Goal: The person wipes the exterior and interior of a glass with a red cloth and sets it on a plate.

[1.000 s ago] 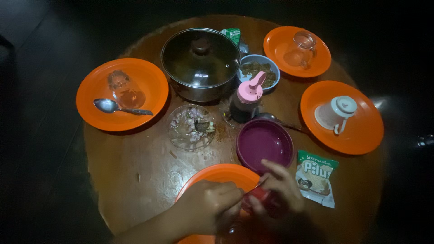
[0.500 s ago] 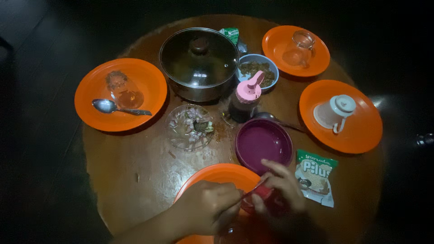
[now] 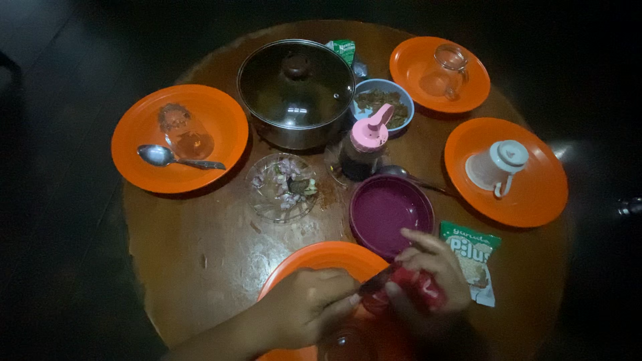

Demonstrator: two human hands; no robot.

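— What's in her hands?
— The right hand (image 3: 428,277) is wrapped around a small red thing (image 3: 416,286), just above the near orange plate (image 3: 321,259). The left hand (image 3: 309,313) pinches its dark end.
— And beside them?
— A purple bowl (image 3: 391,212) and a snack packet (image 3: 473,257), on the table (image 3: 200,247).

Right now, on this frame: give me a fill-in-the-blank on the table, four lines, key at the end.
1. The spoon lies on an orange plate beside an upturned ____.
2. The pot is covered by a ____ lid.
3. The right hand grips a small ____ item; the left hand works at it.
4. The snack packet lies to the right of the ____ bowl.

Missing words: glass; glass; red; purple
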